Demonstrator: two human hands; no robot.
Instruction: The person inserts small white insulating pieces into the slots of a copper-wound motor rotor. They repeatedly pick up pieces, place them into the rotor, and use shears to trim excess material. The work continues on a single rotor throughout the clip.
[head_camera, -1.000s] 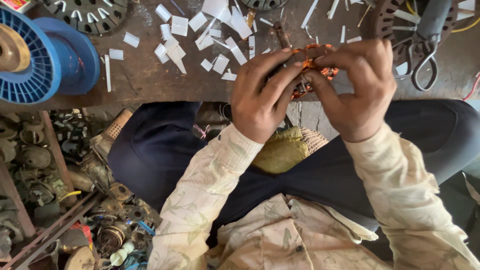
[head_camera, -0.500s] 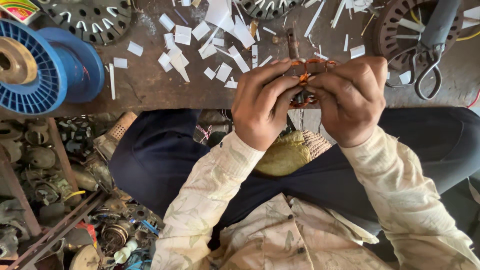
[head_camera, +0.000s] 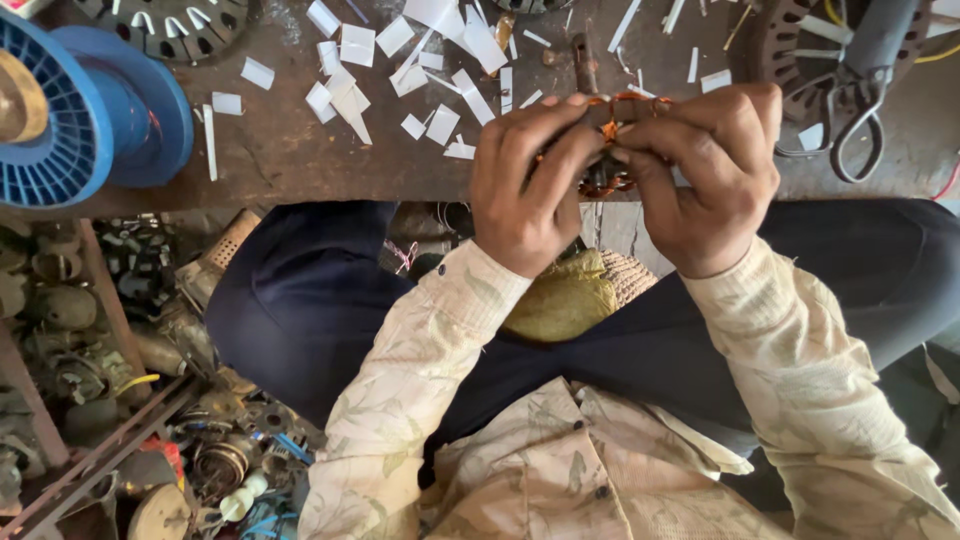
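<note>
My left hand and my right hand meet over the near edge of a worn workbench. Together they pinch a small coil of copper wire, its orange loops showing between the fingertips. Most of the coil is hidden by my fingers. Both hands are curled tight around it. My sleeves are pale with a leaf print, and my dark trousers show below the bench.
A blue wire spool lies at the left of the bench. Several white paper strips are scattered at the back. Scissors lie at the right. Old motor parts are piled on the floor at the lower left.
The two hands have stayed together on the copper coil, with the fingers shifting slightly around it. The view has shifted a little, so the bench edge sits lower.
</note>
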